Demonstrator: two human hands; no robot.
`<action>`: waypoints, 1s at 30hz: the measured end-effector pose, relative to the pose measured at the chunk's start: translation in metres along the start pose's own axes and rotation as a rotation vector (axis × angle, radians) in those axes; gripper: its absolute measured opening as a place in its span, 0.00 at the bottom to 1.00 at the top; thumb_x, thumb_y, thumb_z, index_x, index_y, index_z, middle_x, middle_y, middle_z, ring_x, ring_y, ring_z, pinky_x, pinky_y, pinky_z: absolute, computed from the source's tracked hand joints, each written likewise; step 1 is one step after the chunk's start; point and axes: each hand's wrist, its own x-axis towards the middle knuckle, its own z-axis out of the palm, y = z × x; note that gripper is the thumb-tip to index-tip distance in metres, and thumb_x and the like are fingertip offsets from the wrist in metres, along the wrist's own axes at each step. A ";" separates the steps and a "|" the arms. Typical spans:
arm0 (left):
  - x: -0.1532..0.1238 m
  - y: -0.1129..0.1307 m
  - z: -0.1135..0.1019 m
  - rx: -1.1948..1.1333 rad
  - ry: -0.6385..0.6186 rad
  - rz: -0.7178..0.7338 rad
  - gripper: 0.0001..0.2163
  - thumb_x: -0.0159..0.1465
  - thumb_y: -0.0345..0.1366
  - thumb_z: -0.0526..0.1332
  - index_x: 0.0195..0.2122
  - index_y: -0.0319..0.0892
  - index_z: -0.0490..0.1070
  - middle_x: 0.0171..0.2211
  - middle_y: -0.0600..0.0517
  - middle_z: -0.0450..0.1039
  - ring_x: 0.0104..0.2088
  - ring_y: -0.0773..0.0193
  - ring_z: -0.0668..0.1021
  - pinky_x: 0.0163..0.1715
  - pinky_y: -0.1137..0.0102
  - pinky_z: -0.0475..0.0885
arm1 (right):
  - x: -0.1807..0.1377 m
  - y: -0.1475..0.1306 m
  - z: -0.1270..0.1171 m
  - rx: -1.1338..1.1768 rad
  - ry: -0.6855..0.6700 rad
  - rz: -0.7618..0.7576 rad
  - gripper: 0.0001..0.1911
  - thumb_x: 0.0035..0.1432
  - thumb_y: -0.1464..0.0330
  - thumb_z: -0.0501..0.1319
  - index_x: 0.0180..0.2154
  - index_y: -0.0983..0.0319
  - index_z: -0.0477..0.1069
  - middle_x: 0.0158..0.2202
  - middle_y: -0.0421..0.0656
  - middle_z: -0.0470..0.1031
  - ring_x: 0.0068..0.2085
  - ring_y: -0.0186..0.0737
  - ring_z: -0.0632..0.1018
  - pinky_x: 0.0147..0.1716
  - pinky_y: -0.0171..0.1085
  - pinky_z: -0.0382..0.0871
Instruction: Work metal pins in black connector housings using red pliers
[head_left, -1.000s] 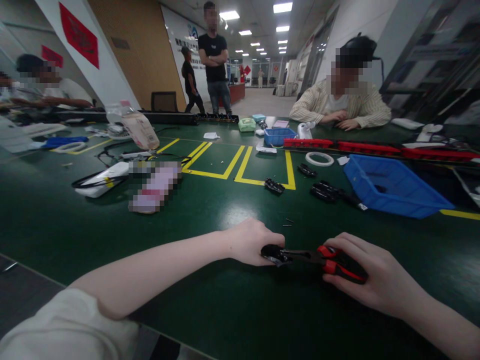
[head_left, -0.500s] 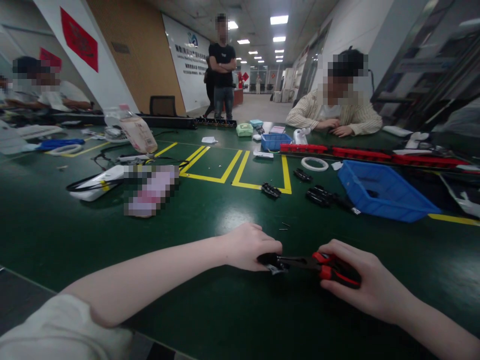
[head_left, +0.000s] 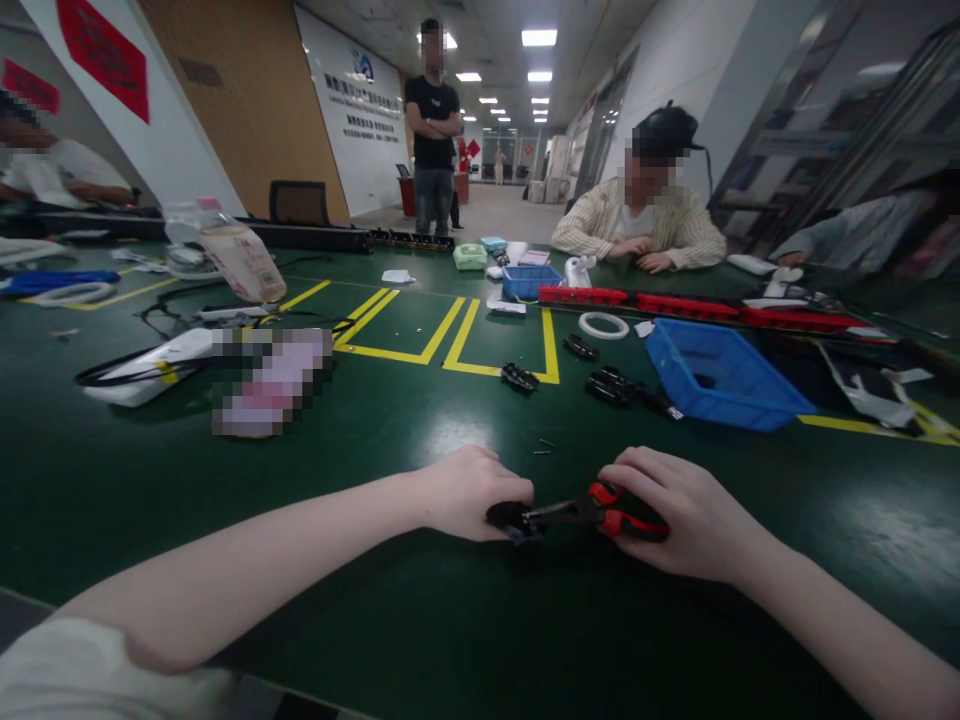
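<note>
My left hand [head_left: 474,492] is closed around a small black part [head_left: 517,522] just above the green table; my fingers hide some of it. Red-and-black-handled pliers [head_left: 592,512] are gripped in my right hand [head_left: 679,515]. Their jaws point left and reach the black part; whether they are clamped on it I cannot tell. Two thin metal pins [head_left: 544,447] lie on the table just beyond my hands. Farther off are more black parts, one at the yellow tape [head_left: 519,377] and a cluster [head_left: 616,386] to its right.
A blue bin [head_left: 727,385] stands at the right, near a white ring [head_left: 603,325] and a long red strip [head_left: 675,306]. To the left are a blurred-out phone-like item [head_left: 274,385], a white case with a black strap [head_left: 150,370] and a bottle [head_left: 238,255]. A person [head_left: 645,215] sits opposite.
The pliers and my right hand have risen slightly and tilted, jaws lower than before. My view has turned a little right, shifting the scene left. Both hands keep their hold.
</note>
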 end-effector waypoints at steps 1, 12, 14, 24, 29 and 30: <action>0.000 0.000 0.000 -0.007 0.002 -0.004 0.07 0.60 0.38 0.64 0.33 0.42 0.67 0.26 0.58 0.73 0.25 0.69 0.74 0.27 0.73 0.64 | 0.000 0.000 0.000 -0.010 0.000 0.003 0.20 0.50 0.66 0.62 0.46 0.62 0.67 0.41 0.49 0.74 0.40 0.45 0.76 0.36 0.43 0.73; 0.001 0.001 -0.001 0.014 0.006 -0.011 0.06 0.58 0.37 0.63 0.31 0.42 0.67 0.24 0.57 0.72 0.23 0.68 0.73 0.26 0.72 0.63 | 0.005 -0.012 -0.002 0.152 -0.063 0.138 0.16 0.48 0.68 0.60 0.42 0.60 0.69 0.38 0.45 0.75 0.35 0.41 0.76 0.33 0.39 0.71; 0.001 0.001 -0.001 0.006 0.006 -0.011 0.06 0.58 0.37 0.63 0.30 0.42 0.67 0.23 0.57 0.71 0.23 0.68 0.73 0.26 0.73 0.63 | 0.006 -0.016 -0.003 0.196 -0.086 0.179 0.16 0.47 0.68 0.60 0.42 0.60 0.70 0.37 0.44 0.75 0.35 0.40 0.76 0.32 0.38 0.71; 0.004 -0.001 0.002 0.038 -0.010 -0.007 0.07 0.59 0.36 0.62 0.28 0.42 0.65 0.24 0.57 0.71 0.23 0.68 0.72 0.25 0.72 0.61 | 0.003 -0.016 -0.005 0.204 -0.068 0.237 0.16 0.46 0.67 0.61 0.40 0.58 0.70 0.37 0.43 0.75 0.37 0.43 0.75 0.40 0.46 0.69; 0.005 0.000 0.001 -0.003 0.006 -0.052 0.11 0.60 0.42 0.62 0.27 0.41 0.66 0.21 0.57 0.69 0.21 0.69 0.72 0.23 0.74 0.59 | -0.001 -0.018 -0.005 0.162 -0.059 0.291 0.14 0.47 0.65 0.61 0.39 0.58 0.71 0.36 0.44 0.75 0.37 0.45 0.75 0.40 0.48 0.69; 0.005 0.000 0.001 -0.017 0.008 -0.065 0.13 0.61 0.45 0.62 0.27 0.41 0.66 0.20 0.57 0.69 0.21 0.69 0.71 0.22 0.74 0.59 | -0.003 -0.018 -0.006 0.162 -0.071 0.316 0.14 0.48 0.65 0.61 0.40 0.57 0.71 0.37 0.44 0.75 0.37 0.44 0.75 0.38 0.47 0.70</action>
